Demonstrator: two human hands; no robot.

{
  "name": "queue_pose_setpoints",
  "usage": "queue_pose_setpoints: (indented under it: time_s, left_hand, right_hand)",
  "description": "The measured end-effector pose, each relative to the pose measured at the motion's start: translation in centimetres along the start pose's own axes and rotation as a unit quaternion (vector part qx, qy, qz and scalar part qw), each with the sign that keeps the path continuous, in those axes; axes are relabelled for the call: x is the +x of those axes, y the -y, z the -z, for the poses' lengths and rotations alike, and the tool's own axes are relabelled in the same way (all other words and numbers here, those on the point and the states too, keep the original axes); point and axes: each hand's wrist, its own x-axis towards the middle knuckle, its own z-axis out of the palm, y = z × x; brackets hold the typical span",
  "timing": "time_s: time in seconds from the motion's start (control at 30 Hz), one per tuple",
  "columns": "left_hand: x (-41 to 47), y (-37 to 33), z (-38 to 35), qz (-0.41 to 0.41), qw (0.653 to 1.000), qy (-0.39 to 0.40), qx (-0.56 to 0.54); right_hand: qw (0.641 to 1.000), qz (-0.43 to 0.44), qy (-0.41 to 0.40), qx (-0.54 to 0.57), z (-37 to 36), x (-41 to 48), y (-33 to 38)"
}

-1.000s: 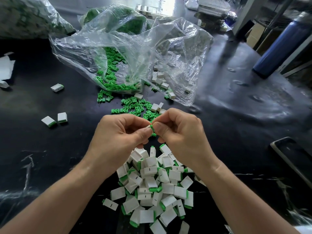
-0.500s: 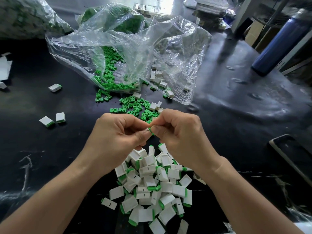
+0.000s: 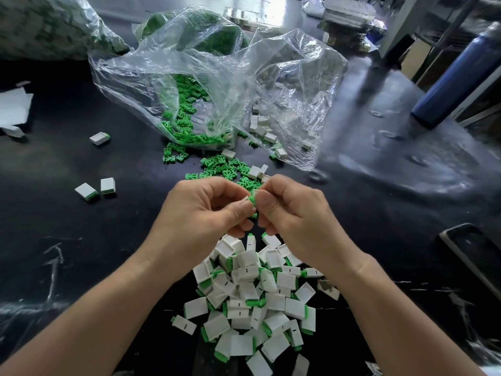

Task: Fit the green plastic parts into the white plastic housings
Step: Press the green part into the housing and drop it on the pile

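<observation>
Small green plastic part [image 3: 252, 200]: mostly hidden, visible sliver running near-to-far, pointing end unreadable. It sits where the two hands meet, left hand [image 3: 200, 213] curled, thumb and forefinger pinching it from one side, right hand [image 3: 295, 215] curled likewise on the other; heap of white rectangular plastic housings with green ends [image 3: 252, 294] lies on the black table [image 3: 379, 213] between the forearms. Beyond the hands, a crumpled clear plastic bag [image 3: 217, 85]: loose green parts [image 3: 187, 123] in its left side, plain white housings [image 3: 261, 126] in its right, some of each spilled at its mouth.
</observation>
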Motion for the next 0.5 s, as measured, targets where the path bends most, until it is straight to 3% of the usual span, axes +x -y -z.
queue_pose_setpoints:
  time_s: [0.17, 0.3, 0.5]
  left_hand:
    - [-0.01, 0.17, 0.25, -0.008, 1.000, 0.023, 0.010]
    - [0.00, 0.46, 0.36, -0.026, 0.997, 0.025, 0.072]
    - [-0.15, 0.47, 0.36, -0.048, 0.996, 0.024, 0.072]
  right_hand:
    - [0.990, 0.089, 0.015, -0.106, 0.16, -0.06, 0.05]
    - [0.979, 0.113, 0.047, -0.163, 0.33, -0.04, 0.10]
    - [0.980, 0.121, 0.045, -0.151, 0.45, -0.09, 0.05]
